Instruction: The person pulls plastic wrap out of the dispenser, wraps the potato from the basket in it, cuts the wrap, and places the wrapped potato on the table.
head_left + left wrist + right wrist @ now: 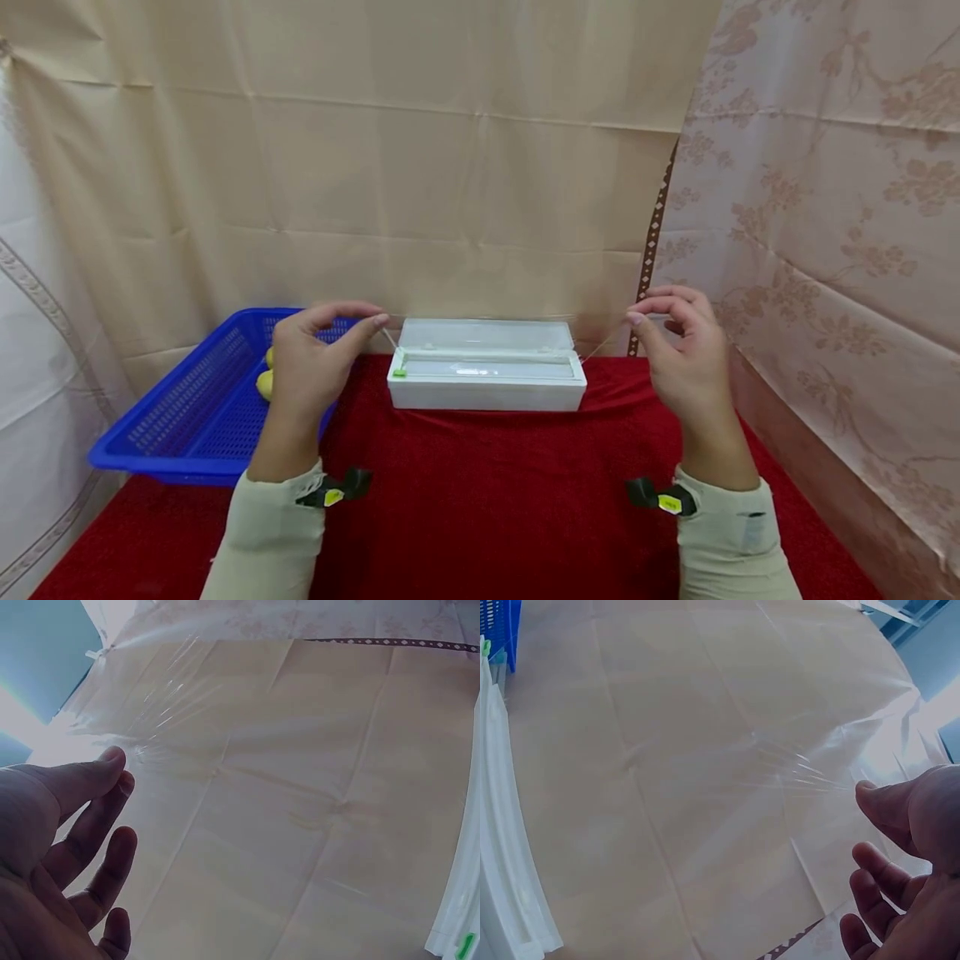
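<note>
Between my two hands stretches a sheet of clear plastic wrap [161, 712], coming up from a white cling film dispenser [487, 396]. My left hand [315, 358] pinches one corner of it between thumb and forefinger, left of the dispenser. The opposite corner is pinched by my right hand [686, 358] on the right. Creases fan out from the pinched film in both wrist views. The dispenser's lid [486, 335] stands raised at the back, and a green slider [400, 373] sits at its left end. Most of the film is too transparent to trace.
A blue plastic basket [165, 467] stands at the left, partly behind my left arm, with yellow fruit [265, 384] inside. Red cloth [480, 500] covers the table. A beige curtain [465, 167] hangs behind, and a floral curtain [847, 250] borders the right side.
</note>
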### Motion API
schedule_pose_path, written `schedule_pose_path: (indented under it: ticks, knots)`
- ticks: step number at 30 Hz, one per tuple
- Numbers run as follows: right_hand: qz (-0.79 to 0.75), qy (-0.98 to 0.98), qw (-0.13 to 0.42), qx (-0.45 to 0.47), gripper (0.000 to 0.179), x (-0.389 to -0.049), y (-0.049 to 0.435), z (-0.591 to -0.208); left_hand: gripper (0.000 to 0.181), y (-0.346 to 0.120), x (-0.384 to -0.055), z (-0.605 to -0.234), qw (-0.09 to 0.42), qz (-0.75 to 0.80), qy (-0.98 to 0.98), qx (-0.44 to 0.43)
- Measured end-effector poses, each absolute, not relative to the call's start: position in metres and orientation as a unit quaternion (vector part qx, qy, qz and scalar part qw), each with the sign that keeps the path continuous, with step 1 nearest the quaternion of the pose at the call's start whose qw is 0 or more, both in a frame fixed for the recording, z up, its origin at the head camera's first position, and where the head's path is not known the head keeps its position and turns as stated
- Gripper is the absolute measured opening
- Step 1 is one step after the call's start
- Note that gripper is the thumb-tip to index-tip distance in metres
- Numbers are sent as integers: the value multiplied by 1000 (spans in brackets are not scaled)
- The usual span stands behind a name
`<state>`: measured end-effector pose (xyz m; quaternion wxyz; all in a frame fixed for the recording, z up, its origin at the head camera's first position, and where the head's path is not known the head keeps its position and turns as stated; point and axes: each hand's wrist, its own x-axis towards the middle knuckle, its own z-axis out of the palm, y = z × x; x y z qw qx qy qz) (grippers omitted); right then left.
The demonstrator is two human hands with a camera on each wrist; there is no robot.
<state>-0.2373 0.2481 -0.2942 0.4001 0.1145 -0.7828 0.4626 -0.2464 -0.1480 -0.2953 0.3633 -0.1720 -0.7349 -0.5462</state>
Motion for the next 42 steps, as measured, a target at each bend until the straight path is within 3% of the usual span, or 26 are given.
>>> schedule_pose_path:
  ticks: [8,24,33,42]
  knots:
    - [469,-771,409,132,8,-233,247,-291,11,-148,-240,-292,402,-553,-706,-186]
    - [405,-819,367,174,4,-201,263,-282,8,-166,-216,-270,342,-423,-817,-193]
    - [375,-856,292,203,18,-161,273,-294,26,-178,-189,-280,333,-377,-808,-306]
    - [329,-878,257,233,32,-125,280,-314,38,-188,-158,-306,258,-371,-798,-398]
